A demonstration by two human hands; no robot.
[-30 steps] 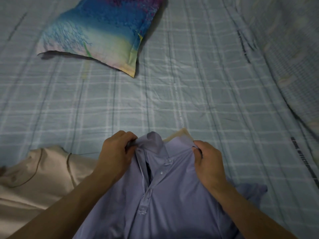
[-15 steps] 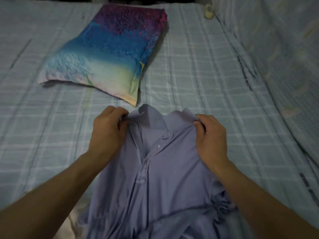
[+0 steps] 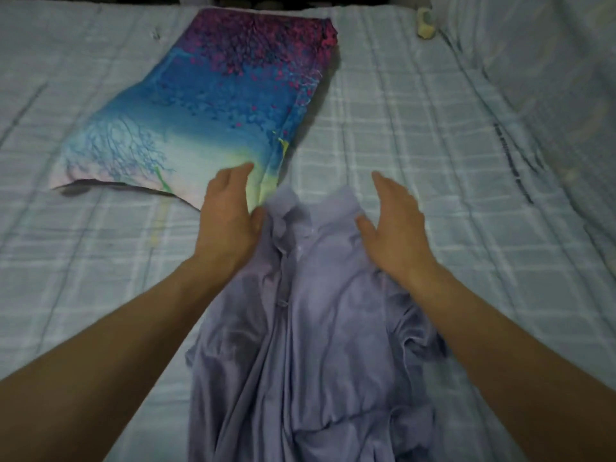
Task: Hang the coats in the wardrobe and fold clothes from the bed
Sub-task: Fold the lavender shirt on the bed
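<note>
Just beyond shirt (image 3: pixel 310 328) collar | pillow (image 3: pixel 206 105) corner | plaid sheet (image 3: pixel 416 145)

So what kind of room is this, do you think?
Most likely a bedroom: a bed with a checked sheet fills the view, a pillow lies on it, and a shirt is spread out between the open hands.

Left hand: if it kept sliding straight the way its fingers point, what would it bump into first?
Probably the colourful pillow. The left hand is open beside the purple shirt collar, its fingertips already over the pillow's near corner, though their height above it is unclear.
</note>
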